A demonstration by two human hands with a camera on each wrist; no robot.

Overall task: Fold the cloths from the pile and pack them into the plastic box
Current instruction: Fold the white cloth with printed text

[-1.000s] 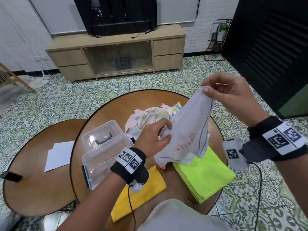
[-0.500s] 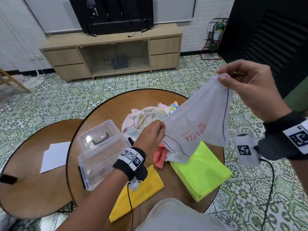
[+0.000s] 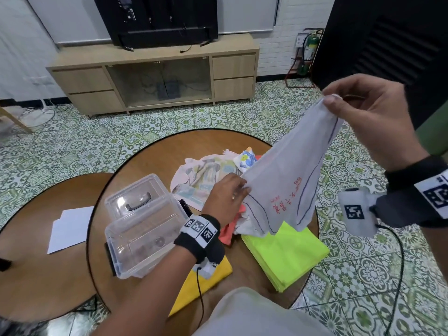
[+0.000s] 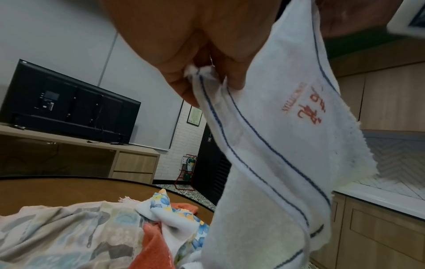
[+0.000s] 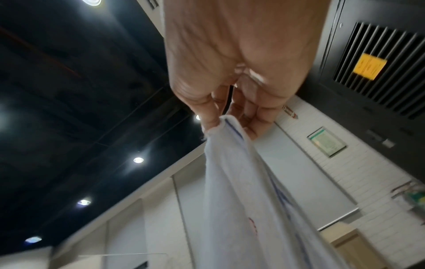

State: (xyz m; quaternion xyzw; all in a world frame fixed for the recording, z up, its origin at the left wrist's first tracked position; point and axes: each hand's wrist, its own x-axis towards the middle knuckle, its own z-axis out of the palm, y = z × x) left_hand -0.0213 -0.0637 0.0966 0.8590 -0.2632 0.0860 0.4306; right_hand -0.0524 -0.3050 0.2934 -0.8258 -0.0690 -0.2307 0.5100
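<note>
A white cloth (image 3: 288, 183) with blue stripes and red lettering hangs stretched between my hands above the round table (image 3: 155, 156). My right hand (image 3: 344, 103) pinches one corner high at the right; the right wrist view shows that cloth corner (image 5: 220, 127) between thumb and fingers. Lower, my left hand (image 3: 232, 195) pinches another corner, seen in the left wrist view as a striped hem (image 4: 207, 76). The remaining pile (image 3: 206, 175) of patterned, floral and orange cloths lies behind. The clear plastic box (image 3: 143, 231) stands open at the left, its lid (image 3: 135, 197) behind it.
A folded neon-green cloth (image 3: 286, 251) and a yellow cloth (image 3: 206, 282) lie at the table's near edge. A lower round table (image 3: 36, 238) at the left carries white paper (image 3: 70, 226). A TV cabinet (image 3: 155, 76) stands beyond the tiled floor.
My right hand has lifted its corner up and to the right, spreading the white cloth wider. The left hand has kept its corner low near the pile.
</note>
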